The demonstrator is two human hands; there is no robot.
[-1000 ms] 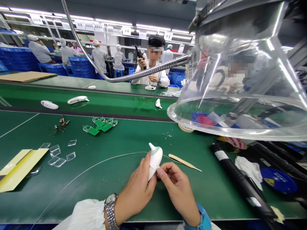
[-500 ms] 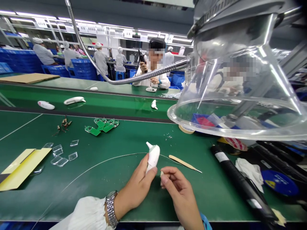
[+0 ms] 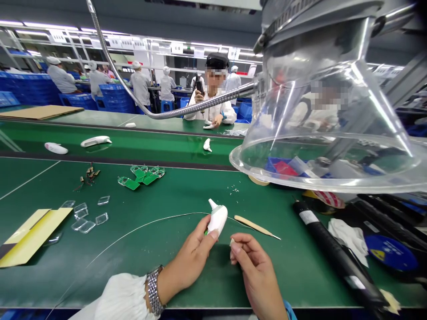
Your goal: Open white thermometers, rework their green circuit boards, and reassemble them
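One item in hand: white plastic casing point(image 3: 217, 218) with a pointed tip, held tilted up above the green worktop point(image 3: 66, 278), near its front edge.

Left hand point(image 3: 191, 258): left fingers point(image 3: 205, 235) closed around the casing; steel wristwatch point(image 3: 154, 289) on the wrist, white gathered sleeve point(image 3: 122, 295) behind it.

Right hand point(image 3: 256, 271): right fingers point(image 3: 238, 243) pinched narrow on a small pale bit point(image 3: 231, 242), just beside the casing, not touching it.

Nearest on the worktop: thin wire point(image 3: 150, 224) running past the casing on both sides; wooden-handled pick point(image 3: 255, 226) to the right; tiny metal bits point(image 3: 233, 190) beyond.

Left of the hands: clear plastic pieces point(image 3: 88, 220), yellow card point(image 3: 33, 235), green circuit boards point(image 3: 140, 177), small brown parts point(image 3: 87, 177).

Right of the hands: black tube point(image 3: 335, 253), white cloth point(image 3: 348, 238), blue disc point(image 3: 390, 252), clear dome point(image 3: 320, 133) on a metal gooseneck point(image 3: 196, 104) overhead.

Beyond: three more white casings point(image 3: 95, 141) on the far green belt; a co-worker point(image 3: 213, 104) opposite, holding a phone up.
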